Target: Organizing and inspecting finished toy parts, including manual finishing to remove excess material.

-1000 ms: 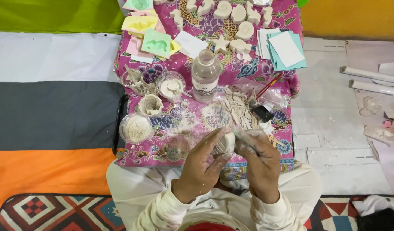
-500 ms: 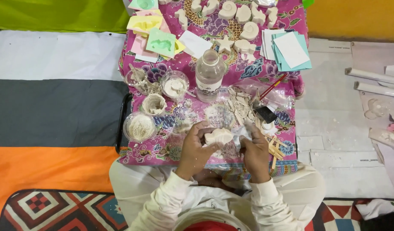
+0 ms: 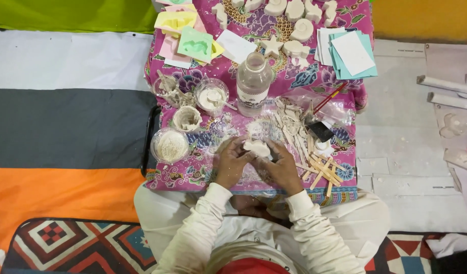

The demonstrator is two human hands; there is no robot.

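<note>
White plaster cast (image 3: 257, 147): you are pinching it with both hands, left hand (image 3: 232, 163) and right hand (image 3: 283, 166), grip closed around it, above the batik-covered worktop (image 3: 193, 175), catching crumbs.

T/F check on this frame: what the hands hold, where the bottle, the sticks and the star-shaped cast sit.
1. Both hands, left hand and right hand, grip one small white cast. True.
2. The plastic bottle lies on its side. False: it stands upright on the pink cloth.
3. The wooden sticks lie beside the right hand. True.
4. The star-shaped cast sits in the left hand. False: it lies on the cloth beyond the bottle.
</note>
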